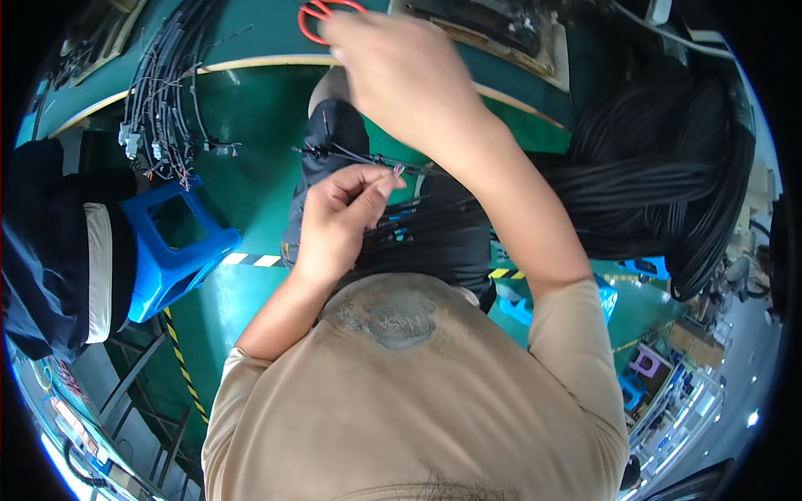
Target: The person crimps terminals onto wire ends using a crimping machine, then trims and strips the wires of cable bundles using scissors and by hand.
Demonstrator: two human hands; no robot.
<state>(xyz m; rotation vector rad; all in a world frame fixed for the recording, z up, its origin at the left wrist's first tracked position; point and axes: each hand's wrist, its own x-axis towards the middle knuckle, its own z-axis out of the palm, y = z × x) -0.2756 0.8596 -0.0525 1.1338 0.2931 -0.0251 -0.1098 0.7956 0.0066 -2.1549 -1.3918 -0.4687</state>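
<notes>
My left hand (338, 213) is closed above my lap, pinching a black cable between thumb and fingers. Small coloured wire ends (398, 169) stick out past the fingertips. More black cables (401, 221) lie across my thighs beneath it. Farther out, over the edge of the bench, my right hand (393, 71) is slightly blurred. Its curled fingers are at the red looped handles (311, 21) of what look like scissors; the blades are not visible.
A thick bundle of black cables (652, 184) hangs on the right. Cables with white connectors (159, 100) drape over the bench edge (276, 61) at the far left. A blue stool (180, 242) stands left, beside a person in dark clothes (42, 242). A worn tray (535, 46) lies on the bench.
</notes>
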